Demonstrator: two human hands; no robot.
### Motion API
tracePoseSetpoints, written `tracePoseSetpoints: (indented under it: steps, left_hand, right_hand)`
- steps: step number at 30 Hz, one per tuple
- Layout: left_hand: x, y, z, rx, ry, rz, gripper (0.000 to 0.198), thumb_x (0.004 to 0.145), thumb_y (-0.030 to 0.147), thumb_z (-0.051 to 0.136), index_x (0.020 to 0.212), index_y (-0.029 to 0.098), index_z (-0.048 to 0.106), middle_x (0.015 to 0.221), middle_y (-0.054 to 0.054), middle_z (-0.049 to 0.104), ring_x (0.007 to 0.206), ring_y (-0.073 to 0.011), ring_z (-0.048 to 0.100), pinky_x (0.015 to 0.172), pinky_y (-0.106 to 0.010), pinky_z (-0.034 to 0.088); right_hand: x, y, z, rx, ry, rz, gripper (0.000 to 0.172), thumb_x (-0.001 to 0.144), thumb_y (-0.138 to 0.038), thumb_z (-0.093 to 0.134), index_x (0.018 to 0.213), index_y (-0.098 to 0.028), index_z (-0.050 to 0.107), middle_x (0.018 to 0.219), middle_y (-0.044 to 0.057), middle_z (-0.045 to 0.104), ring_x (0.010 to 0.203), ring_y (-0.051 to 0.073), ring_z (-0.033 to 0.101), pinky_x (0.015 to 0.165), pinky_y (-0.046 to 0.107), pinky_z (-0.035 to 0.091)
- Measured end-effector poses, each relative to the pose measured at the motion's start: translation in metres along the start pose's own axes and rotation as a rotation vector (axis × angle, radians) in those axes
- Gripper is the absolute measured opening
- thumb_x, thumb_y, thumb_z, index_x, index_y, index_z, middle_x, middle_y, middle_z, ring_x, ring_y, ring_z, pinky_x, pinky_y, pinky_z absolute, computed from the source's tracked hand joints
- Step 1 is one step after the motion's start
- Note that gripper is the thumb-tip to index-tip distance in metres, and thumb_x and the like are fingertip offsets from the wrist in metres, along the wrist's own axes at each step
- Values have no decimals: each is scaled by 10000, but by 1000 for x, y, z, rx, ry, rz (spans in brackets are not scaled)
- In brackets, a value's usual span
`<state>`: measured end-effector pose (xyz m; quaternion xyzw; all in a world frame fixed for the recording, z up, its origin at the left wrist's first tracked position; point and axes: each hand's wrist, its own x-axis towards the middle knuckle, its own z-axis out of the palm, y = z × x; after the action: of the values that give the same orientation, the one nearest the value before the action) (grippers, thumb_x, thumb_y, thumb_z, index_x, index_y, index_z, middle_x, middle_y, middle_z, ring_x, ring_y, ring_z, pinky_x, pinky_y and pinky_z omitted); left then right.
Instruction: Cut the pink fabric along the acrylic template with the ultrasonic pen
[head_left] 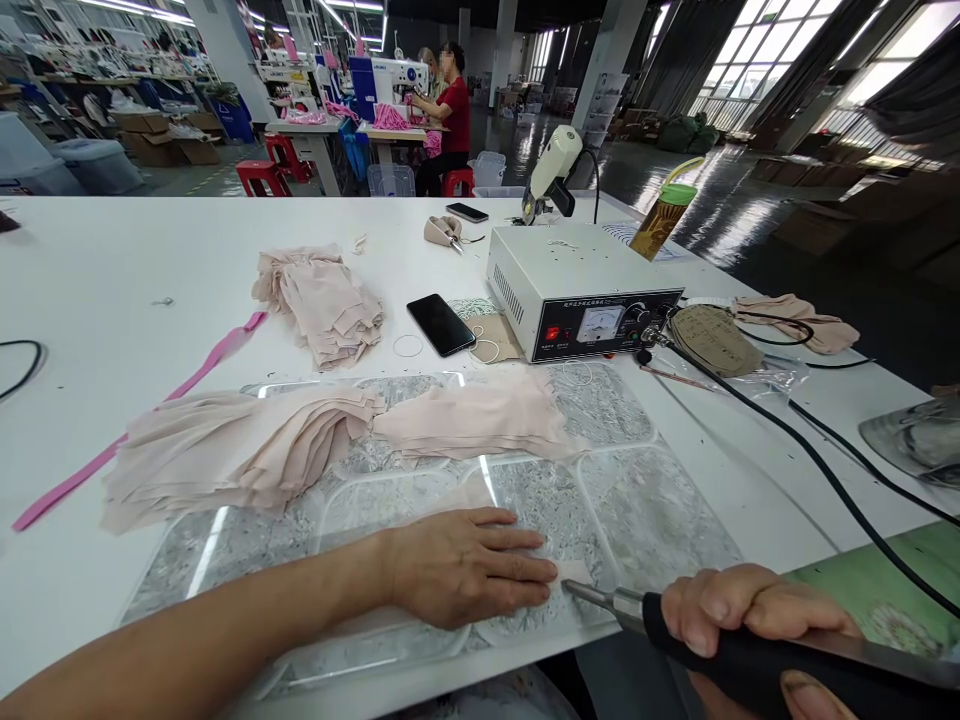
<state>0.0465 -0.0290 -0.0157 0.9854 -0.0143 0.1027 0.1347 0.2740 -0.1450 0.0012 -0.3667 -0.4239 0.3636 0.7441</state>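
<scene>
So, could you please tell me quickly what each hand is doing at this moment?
Left hand: open, laid palm down over pale fabric.
Right hand: closed, holding the black-handled tool.

Head-worn view, facing forward and down, table [112,270] close, hall [517,150] seemingly far

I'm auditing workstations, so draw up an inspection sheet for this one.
Surface: white table, grey-patterned mat on it.
Job's things: pale fabric piece under the left grip; pale fabric stacks beyond; black tool.
Clutter: two phones, snips, pink strip, bottle.
Grips: left flat on the fabric; right grip closed around the black tool, tip at the fabric.
Cables: black cable plugged into the control box, running rightward.
Surroundings: person in red at a sewing machine.
</scene>
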Motion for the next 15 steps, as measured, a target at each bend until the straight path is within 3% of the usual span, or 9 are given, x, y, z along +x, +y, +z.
tracePoseSetpoints:
  steps: [5,9,15]
  left_hand:
    - [-1,-1,1,-35,3,-11,343,1004,232,363,1264,151,571,1359,-41,549,1337,-219,422,1153,-385,282]
    - [0,0,0,-72,-47,-39,367,999,297,402,1317,166,529,1417,-41,485,1361,-207,387,1171,-364,243]
    - [3,4,-13,-63,-33,-95,372,1013,297,375,1317,139,519,1471,-34,406,1381,-173,351,1175,-327,217]
  right_hand:
    - [3,-6,0,-37,8,29,120,813,-349,555,844,-233,556,743,18,484,593,157,483,518,337,482]
    - [2,-7,-5,-12,108,33,120,782,-331,574,856,-240,547,739,15,481,596,155,470,528,335,487]
    - [4,-7,-3,-53,134,53,95,802,-318,574,831,-238,534,715,2,488,639,157,499,579,331,497]
